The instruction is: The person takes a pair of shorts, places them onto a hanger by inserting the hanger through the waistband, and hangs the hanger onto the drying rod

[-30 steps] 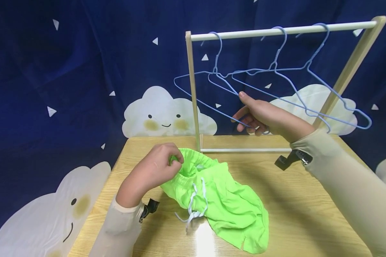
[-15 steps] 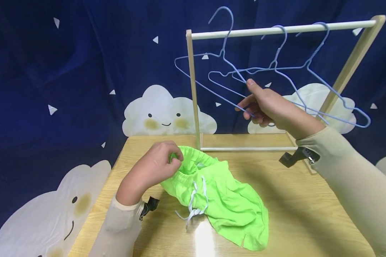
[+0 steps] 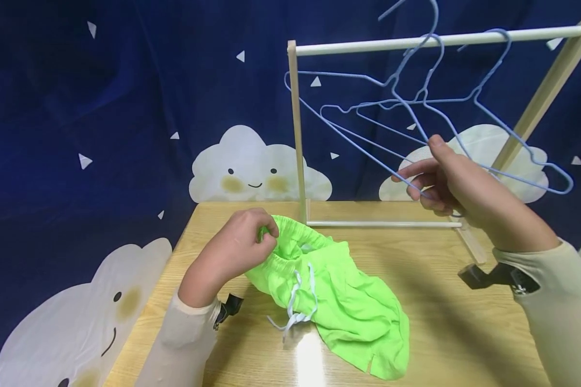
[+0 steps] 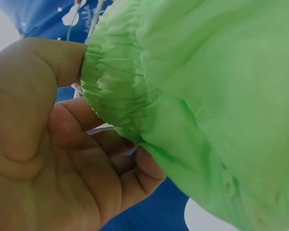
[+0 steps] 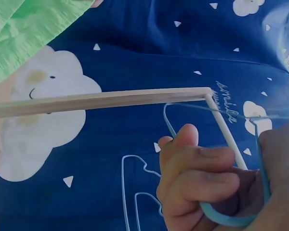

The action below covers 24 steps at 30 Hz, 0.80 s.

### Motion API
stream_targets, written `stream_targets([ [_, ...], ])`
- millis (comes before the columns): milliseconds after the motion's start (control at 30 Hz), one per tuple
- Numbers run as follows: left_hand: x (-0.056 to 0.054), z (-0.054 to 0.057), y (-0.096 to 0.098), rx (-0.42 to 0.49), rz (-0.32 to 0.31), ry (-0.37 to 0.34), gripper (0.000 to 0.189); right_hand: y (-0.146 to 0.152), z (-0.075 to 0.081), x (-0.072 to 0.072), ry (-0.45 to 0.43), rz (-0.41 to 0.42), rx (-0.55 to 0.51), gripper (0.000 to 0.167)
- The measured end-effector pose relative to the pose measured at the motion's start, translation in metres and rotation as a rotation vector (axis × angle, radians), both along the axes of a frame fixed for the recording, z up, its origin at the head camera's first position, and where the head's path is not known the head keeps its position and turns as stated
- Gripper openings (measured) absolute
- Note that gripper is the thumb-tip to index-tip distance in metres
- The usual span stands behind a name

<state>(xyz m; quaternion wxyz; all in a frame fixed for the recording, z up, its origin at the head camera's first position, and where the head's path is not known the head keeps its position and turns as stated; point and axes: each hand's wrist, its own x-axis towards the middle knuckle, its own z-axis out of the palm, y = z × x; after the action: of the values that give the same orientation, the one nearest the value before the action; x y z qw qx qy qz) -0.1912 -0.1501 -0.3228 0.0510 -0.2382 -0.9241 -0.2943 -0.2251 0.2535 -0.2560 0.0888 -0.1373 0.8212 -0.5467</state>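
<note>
Bright green shorts (image 3: 363, 306) with a white drawstring (image 3: 297, 317) lie on the table, their elastic waistband raised at the left. My left hand (image 3: 237, 244) pinches that waistband between thumb and fingers; in the left wrist view the gathered waistband (image 4: 115, 77) sits between them. At the right, my right hand (image 3: 469, 188) holds a blue wire hanger (image 3: 396, 83) by one end, above the table. The hanger is tilted, and its hook is raised in front of the rack's rail. Curled fingers around the hanger's end (image 5: 229, 220) show in the right wrist view.
A small rack with a white rail (image 3: 368, 47) and wooden posts (image 3: 297, 134) stands at the back of the wooden table (image 3: 455, 322). Two more blue hangers, a nearer one (image 3: 431, 80) and a right one (image 3: 489, 75), hang from it. A dark blue cloud-patterned curtain (image 3: 126, 107) is behind.
My right hand has lifted the leftmost hanger off the rail and moved it right, close in front of the hangers on the rail. The left hand keeps its grip on the shorts.
</note>
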Motion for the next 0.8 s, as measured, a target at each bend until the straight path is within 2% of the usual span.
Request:
stream_targets([
  [167,0.0,0.0,-0.002,0.013,0.032,0.02,0.029,0.013,-0.023,0.011,0.041,0.09,-0.137,0.082],
  [233,-0.001,0.0,-0.002,0.026,0.037,0.032,0.03,0.02,-0.036,0.016,0.035,0.136,-0.225,0.081],
  [400,-0.004,0.001,0.003,0.05,0.047,0.049,0.032,0.041,-0.062,0.026,0.047,0.204,-0.351,0.082],
  [467,-0.005,0.0,0.004,0.057,0.052,0.052,0.032,0.047,-0.067,0.029,0.087,0.242,-0.369,0.084],
  [600,-0.006,0.0,0.005,0.067,0.061,0.052,0.031,0.057,-0.072,0.027,0.117,0.39,-0.461,0.088],
  [667,-0.006,-0.001,0.004,0.072,0.067,0.049,0.031,0.059,-0.074,0.025,0.096,0.466,-0.487,0.088],
  [733,-0.006,-0.001,0.004,0.074,0.073,0.053,0.031,0.061,-0.075,0.024,0.081,0.532,-0.478,0.087],
  [800,-0.006,-0.001,0.003,0.077,0.077,0.056,0.031,0.063,-0.074,0.024,0.06,0.561,-0.418,0.087],
])
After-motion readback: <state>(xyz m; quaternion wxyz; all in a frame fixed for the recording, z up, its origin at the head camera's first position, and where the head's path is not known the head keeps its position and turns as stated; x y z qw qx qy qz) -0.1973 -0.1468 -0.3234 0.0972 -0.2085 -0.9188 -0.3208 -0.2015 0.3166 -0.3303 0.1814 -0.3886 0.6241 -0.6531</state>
